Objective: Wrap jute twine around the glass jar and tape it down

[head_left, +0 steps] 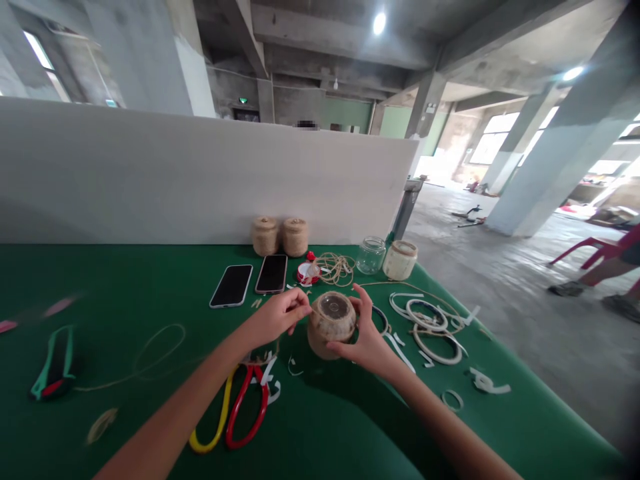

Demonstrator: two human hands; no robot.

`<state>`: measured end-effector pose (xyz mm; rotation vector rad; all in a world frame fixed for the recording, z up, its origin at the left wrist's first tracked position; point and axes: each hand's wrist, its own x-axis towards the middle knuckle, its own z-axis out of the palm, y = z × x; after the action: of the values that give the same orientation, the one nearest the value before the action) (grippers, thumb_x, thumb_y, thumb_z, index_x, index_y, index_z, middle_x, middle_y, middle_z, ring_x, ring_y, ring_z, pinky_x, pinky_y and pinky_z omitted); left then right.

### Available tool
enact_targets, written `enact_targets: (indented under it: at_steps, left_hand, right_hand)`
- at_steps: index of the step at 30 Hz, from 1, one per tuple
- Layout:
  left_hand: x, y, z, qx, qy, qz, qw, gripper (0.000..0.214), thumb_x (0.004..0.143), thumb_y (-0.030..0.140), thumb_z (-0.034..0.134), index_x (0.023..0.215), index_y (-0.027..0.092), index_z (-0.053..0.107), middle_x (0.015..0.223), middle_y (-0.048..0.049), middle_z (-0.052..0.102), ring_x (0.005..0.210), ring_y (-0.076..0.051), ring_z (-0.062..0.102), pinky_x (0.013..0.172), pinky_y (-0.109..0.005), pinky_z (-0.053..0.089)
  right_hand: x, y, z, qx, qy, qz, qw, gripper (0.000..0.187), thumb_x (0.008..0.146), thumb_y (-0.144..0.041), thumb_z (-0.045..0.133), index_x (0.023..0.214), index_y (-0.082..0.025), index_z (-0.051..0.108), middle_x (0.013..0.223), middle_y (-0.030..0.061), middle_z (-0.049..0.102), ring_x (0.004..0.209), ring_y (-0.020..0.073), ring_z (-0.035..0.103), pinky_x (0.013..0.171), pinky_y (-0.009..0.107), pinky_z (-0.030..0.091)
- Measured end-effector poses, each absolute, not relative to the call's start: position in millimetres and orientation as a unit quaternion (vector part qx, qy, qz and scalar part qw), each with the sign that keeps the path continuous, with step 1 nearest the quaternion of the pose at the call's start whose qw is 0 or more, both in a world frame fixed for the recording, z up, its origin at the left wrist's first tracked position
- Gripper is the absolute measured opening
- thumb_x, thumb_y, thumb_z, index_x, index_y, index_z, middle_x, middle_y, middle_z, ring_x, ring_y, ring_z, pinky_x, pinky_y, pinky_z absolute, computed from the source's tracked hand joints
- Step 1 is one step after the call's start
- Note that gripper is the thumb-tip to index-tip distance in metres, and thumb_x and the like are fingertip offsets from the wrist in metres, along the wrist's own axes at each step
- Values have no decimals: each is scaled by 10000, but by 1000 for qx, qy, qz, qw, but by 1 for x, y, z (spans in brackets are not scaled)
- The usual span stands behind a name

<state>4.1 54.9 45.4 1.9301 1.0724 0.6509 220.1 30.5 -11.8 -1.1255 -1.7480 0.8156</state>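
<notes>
A glass jar [332,325] wrapped in brown twine stands on the green table, apparently upside down with its round glass base facing up. My right hand [367,333] is closed round its right side, thumb in front and fingers behind. At the jar's upper left edge my left hand [286,312] pinches what looks like a thin strand of twine. The strand is mostly hidden by the fingers; a thin length [278,345] hangs below the hand. Scissors with one yellow and one red handle [249,407] lie under my left forearm, their blades partly hidden.
Two twine spools [265,236] stand by the white partition [200,173], with two phones [231,287] before them. A clear jar [371,255], a covered jar [401,260], loose twine [336,269] and tape rolls [437,347] lie right. A green-black cutter [54,363] lies left.
</notes>
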Motion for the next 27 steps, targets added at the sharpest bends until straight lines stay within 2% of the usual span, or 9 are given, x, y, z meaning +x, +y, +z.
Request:
enact_targets:
  at_steps: [6, 9, 10, 12, 15, 19, 22, 25, 27]
  left_hand:
    - [8, 51, 49, 780, 431, 258, 374, 268, 868, 441, 420, 797, 192, 488, 589, 54, 456, 496, -103, 425, 496, -226, 321]
    - [9, 49, 51, 788, 433, 263, 351, 248, 857, 415, 447, 779, 189, 510, 656, 34, 499, 566, -115, 436, 532, -232, 318]
    - [9, 49, 52, 790, 433, 264, 344, 236, 854, 404, 456, 780, 188, 515, 673, 31, 507, 585, -118, 439, 544, -233, 320]
    - [9, 49, 53, 794, 433, 264, 336, 218, 852, 388, 463, 786, 187, 518, 687, 28, 514, 605, -120, 443, 563, -236, 324]
    - [9, 50, 53, 796, 434, 264, 330, 224, 857, 390, 455, 785, 186, 514, 678, 28, 510, 599, -119, 441, 561, -238, 324]
    - [9, 52, 52, 798, 433, 264, 324, 236, 849, 406, 475, 786, 183, 520, 653, 32, 497, 579, -113, 433, 542, -233, 315]
    - [9, 52, 51, 803, 432, 263, 316, 253, 838, 418, 492, 779, 178, 546, 620, 35, 483, 560, -111, 422, 529, -233, 302]
    - [9, 53, 51, 808, 428, 264, 308, 259, 834, 418, 497, 764, 175, 555, 636, 27, 500, 578, -117, 442, 538, -237, 308]
    - [9, 53, 51, 810, 425, 266, 303, 260, 833, 414, 498, 754, 173, 552, 659, 18, 515, 599, -122, 459, 551, -240, 320]
  right_hand:
    - [232, 31, -2, -356, -734, 410, 408, 991, 678, -230, 697, 1374, -296, -4, 1337, 101, 342, 1258, 227, 367, 1071, 447, 234]
    - [230, 31, -6, -399, -736, 363, 409, 1138, 581, -320, 780, 1386, -288, -24, 1375, 116, 259, 1313, 277, 260, 1078, 479, 197]
    - [228, 31, -9, -422, -731, 339, 415, 1201, 528, -341, 808, 1390, -282, -26, 1362, 120, 258, 1309, 296, 255, 1075, 492, 197]
    - [223, 31, -12, -455, -716, 311, 428, 1238, 488, -342, 825, 1392, -277, -18, 1302, 113, 306, 1259, 302, 326, 1060, 499, 227]
    - [220, 29, -12, -453, -708, 319, 437, 1141, 550, -276, 789, 1385, -279, 11, 1227, 89, 377, 1178, 262, 425, 1046, 467, 273]
    - [226, 28, -4, -384, -717, 383, 437, 997, 639, -211, 714, 1365, -295, 35, 1289, 88, 375, 1228, 232, 395, 1059, 436, 261]
    - [231, 29, -2, -342, -721, 434, 419, 945, 691, -237, 679, 1365, -302, 19, 1346, 95, 337, 1266, 220, 361, 1072, 433, 237]
    - [229, 31, -6, -383, -718, 389, 432, 1088, 594, -303, 769, 1376, -282, 14, 1357, 109, 286, 1296, 259, 301, 1078, 449, 221]
    - [226, 31, -9, -424, -712, 342, 442, 1157, 534, -311, 807, 1382, -272, 21, 1306, 107, 318, 1264, 272, 335, 1069, 455, 241]
